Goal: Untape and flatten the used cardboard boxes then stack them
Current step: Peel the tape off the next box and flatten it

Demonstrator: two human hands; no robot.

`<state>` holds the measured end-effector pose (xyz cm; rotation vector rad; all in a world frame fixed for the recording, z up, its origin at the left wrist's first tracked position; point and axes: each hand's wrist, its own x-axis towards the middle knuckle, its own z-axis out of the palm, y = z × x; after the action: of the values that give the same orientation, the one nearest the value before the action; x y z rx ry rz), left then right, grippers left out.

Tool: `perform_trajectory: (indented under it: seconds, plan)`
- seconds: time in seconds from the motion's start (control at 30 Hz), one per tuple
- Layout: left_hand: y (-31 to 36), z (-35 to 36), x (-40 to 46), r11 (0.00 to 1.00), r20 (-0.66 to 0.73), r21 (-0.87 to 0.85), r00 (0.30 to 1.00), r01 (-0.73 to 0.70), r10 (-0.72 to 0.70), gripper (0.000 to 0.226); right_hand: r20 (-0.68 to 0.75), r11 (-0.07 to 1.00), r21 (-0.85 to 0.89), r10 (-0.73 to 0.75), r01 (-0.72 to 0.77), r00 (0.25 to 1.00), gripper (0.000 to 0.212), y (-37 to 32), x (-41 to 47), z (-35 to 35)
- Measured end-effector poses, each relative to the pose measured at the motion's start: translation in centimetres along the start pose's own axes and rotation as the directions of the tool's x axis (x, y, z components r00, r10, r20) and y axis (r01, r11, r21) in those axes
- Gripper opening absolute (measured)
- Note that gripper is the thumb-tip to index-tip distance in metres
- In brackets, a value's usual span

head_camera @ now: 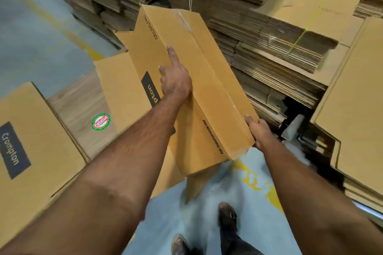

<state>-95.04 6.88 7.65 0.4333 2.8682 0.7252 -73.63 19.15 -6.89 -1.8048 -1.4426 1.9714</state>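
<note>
Looking down and forward from head height, wide-angle, edges bowing outward. Sitting close over both forearms, with the box [186, 89] at arm's reach mid-frame, feet and floor [37, 33] at the bottom, cardboard stacks [279, 51] filling the top. Only one view.

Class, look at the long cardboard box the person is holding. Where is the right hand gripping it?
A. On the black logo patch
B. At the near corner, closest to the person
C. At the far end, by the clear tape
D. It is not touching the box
B: the right hand curls round the near corner of the box, while the left hand lies on its top face with a finger stretched out.
</note>
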Motion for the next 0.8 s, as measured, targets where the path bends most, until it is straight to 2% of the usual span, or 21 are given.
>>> perform_trajectory:
  seconds: [0.1, 0.27, 0.33, 0.4, 0.5, 0.57, 0.73, 0.8]
  plan:
    - [0.7, -0.8, -0.6, 1.0, 0.058, 0.009, 0.998, -0.014, 0.013, 0.06, -0.038, 0.999, 0.024, -0.02, 0.021, 0.999, 0.067, 0.3, -0.2, -0.2]
    - [2.1, -0.6, -2.6, 0.994, 0.105, 0.099, 0.994, -0.047, 0.037, 0.048, -0.06, 0.99, -0.006, -0.141, 0.141, 0.988, 0.038, -1.8, -1.5, -0.4]
    - [2.5, 0.3, -3.7, 0.994, 0.172, 0.111, 0.985, 0.001, -0.02, 0.065, -0.085, 0.974, -0.036, -0.226, 0.224, 0.97, 0.024, -3.7, -2.1, -0.2]
    - [2.4, 1.2, -4.5, 0.994, 0.194, 0.104, 0.979, 0.04, -0.059, 0.084, -0.099, 0.948, -0.156, -0.294, 0.277, 0.951, 0.023, -5.6, -3.0, 0.3]
    - [1.9, 0.9, -4.7, 0.997, 0.143, 0.06, 0.988, 0.041, -0.049, 0.081, -0.104, 0.882, -0.332, -0.386, 0.334, 0.917, 0.027, -7.6, -4.7, 1.2]
    - [1.2, 0.2, -4.6, 0.999, 0.172, 0.032, 0.985, 0.024, -0.029, 0.079, -0.106, 0.853, -0.382, -0.422, 0.355, 0.9, 0.022, -7.7, -5.9, 1.8]
    - [0.5, -0.4, -5.2, 1.0, 0.186, 0.006, 0.983, 0.003, -0.004, 0.074, -0.135, 0.852, -0.358, -0.452, 0.382, 0.882, 0.015, -7.2, -7.2, 2.1]
    - [0.4, -0.5, -5.0, 1.0, 0.197, 0.0, 0.98, 0.012, -0.012, 0.072, -0.164, 0.898, -0.232, -0.415, 0.374, 0.895, 0.026, -7.3, -6.9, 1.6]
